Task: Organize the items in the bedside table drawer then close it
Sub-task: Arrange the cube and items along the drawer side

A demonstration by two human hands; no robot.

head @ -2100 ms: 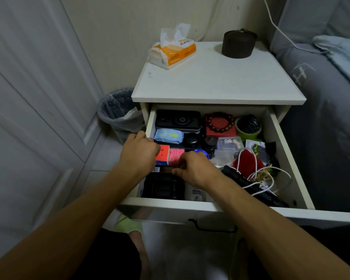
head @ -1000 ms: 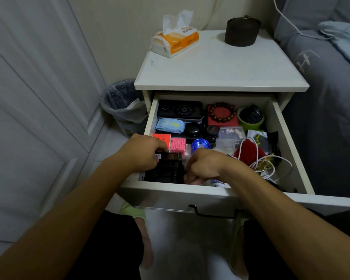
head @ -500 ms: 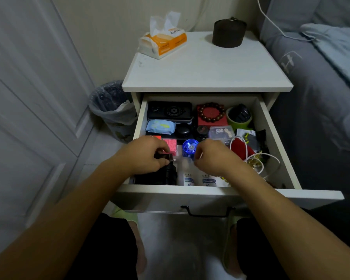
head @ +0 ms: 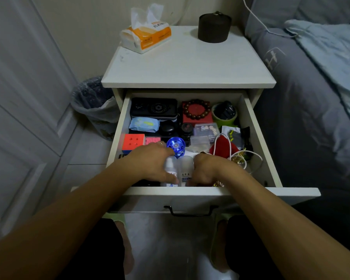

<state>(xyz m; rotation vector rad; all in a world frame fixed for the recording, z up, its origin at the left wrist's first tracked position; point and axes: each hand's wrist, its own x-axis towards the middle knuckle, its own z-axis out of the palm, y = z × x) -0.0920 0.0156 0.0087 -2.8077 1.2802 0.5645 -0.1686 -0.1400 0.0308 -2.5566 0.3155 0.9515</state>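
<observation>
A bedside table drawer (head: 249,110) stands pulled open, full of small items. Both hands now sit at its front edge, on two small white bottles (head: 177,170) standing side by side. The left hand (head: 152,163) has left the black box at the front left corner and curls round the left bottle; the right hand (head: 205,168), fingers curled, grips the right one.

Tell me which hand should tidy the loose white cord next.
Probably the right hand. It sits at the drawer's front, next to the white cord tangled on the right side. The left hand lies further left, resting on a small white bottle.
</observation>
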